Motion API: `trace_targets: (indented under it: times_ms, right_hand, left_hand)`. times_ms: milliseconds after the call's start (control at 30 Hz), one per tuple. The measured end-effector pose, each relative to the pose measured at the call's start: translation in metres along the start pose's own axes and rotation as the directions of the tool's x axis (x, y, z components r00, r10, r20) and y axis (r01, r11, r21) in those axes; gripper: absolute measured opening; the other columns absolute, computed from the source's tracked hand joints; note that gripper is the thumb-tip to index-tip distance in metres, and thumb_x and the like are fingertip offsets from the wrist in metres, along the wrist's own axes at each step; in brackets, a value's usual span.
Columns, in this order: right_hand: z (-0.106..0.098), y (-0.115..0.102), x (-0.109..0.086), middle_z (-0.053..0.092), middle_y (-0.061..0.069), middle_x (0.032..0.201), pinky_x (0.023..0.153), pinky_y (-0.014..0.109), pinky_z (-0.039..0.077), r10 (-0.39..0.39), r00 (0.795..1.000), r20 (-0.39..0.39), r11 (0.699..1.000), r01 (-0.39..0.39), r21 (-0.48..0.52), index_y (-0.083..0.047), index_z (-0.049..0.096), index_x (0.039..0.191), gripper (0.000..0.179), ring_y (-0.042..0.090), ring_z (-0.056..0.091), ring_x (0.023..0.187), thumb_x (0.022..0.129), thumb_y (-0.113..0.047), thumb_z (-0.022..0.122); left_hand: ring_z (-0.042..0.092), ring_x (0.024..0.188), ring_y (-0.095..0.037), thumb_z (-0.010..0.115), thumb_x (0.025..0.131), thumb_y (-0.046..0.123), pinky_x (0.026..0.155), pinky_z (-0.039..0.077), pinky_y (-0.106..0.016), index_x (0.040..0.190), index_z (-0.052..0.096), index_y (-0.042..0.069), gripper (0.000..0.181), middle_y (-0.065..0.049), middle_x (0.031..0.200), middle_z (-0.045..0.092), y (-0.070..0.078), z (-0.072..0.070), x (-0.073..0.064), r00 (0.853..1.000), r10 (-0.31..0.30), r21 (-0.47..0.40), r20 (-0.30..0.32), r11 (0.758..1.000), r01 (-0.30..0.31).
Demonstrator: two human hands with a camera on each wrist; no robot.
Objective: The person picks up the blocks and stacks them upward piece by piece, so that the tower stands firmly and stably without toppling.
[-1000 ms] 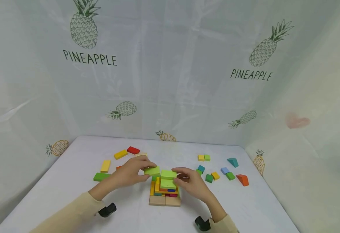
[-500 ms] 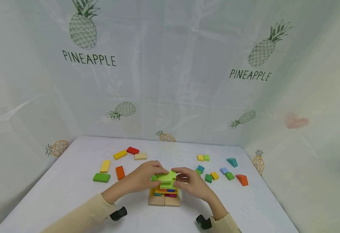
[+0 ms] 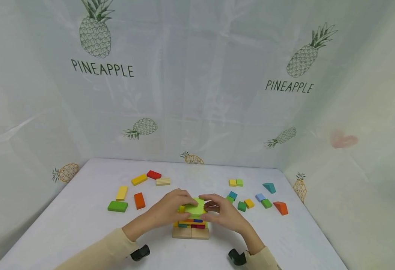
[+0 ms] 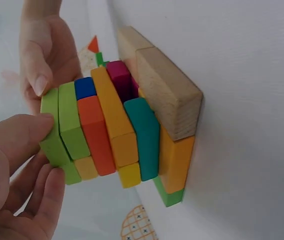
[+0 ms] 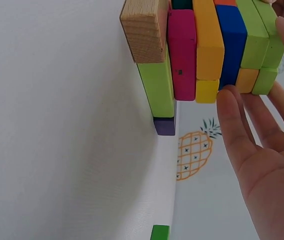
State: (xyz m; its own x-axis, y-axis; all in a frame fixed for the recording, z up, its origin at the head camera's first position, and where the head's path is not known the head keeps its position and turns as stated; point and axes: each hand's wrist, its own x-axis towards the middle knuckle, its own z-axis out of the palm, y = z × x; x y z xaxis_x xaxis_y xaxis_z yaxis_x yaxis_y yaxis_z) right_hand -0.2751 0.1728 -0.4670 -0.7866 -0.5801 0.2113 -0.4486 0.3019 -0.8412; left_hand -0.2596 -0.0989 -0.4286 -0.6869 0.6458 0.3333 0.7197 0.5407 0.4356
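A layered tower of wooden blocks (image 3: 190, 233) stands near the table's front, with natural wood blocks at its base. Light green blocks (image 3: 195, 210) form its top. My left hand (image 3: 174, 206) pinches the uppermost light green block (image 4: 53, 137) between thumb and fingers, flat on the block below. My right hand (image 3: 226, 213) cups the tower's right side, its thumb at the near edge of the top blocks and its fingers at the far side. Below the green, the right wrist view shows a blue block (image 5: 232, 42), an orange one (image 5: 209, 40) and a magenta one (image 5: 182, 55).
Left of the tower lie loose blocks: green (image 3: 118, 206), yellow (image 3: 122, 193), orange-red (image 3: 139, 201), red (image 3: 154, 174) and natural wood (image 3: 163, 182). Several small cubes lie at right, with a teal triangle (image 3: 269, 188) and an orange triangle (image 3: 281, 207). A pineapple-print curtain (image 3: 197, 93) hangs behind.
My left hand has moved right and slightly down, bringing its light green block from beside the tower onto the top. My right hand has stayed at the tower's right side.
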Motion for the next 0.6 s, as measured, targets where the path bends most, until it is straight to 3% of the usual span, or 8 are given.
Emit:
trace_targets:
  times_ms: [167, 333, 600]
  right_hand:
    - [0.000, -0.002, 0.001, 0.061, 0.010, 0.145, 0.108, 0.047, 0.054, 0.025, 1.000, -0.011, 1.000, -0.025, -0.001, -0.014, 0.060, 0.148, 0.058, 0.035, 0.065, 0.120, 0.095, -0.020, 0.083]
    - [0.000, -0.002, 0.000, 0.061, 0.009, 0.145, 0.107, 0.049, 0.054, 0.020, 1.000, -0.015, 1.000, -0.020, -0.010, -0.014, 0.060, 0.148, 0.059, 0.036, 0.065, 0.119, 0.094, -0.020, 0.083]
    - [0.002, -0.001, 0.000, 0.061, 0.010, 0.143, 0.107, 0.042, 0.055, 0.009, 1.000, -0.019, 1.000, -0.009, -0.018, -0.013, 0.060, 0.148, 0.061, 0.035, 0.066, 0.119, 0.093, -0.021, 0.085]
  left_hand:
    - [0.058, 0.114, -0.014, 0.088, 0.090, 0.027, 0.100, 0.057, -0.038, 0.137, 0.070, 0.016, 0.051, 0.005, 0.126, 0.066, -0.005, 0.004, -0.003, 0.996, -0.076, -0.008, -0.038, 0.997, 0.076]
    - [0.064, 0.117, -0.019, 0.088, 0.088, 0.041, 0.099, 0.060, -0.042, 0.147, 0.062, 0.017, 0.069, 0.000, 0.140, 0.064, -0.012, 0.009, -0.004, 0.981, -0.195, -0.070, -0.024, 0.979, 0.193]
    - [0.066, 0.111, -0.016, 0.086, 0.087, 0.050, 0.095, 0.060, -0.036, 0.143, 0.064, 0.014, 0.070, 0.002, 0.132, 0.066, -0.018, 0.014, -0.004, 0.977, -0.211, -0.106, -0.012, 0.972, 0.209]
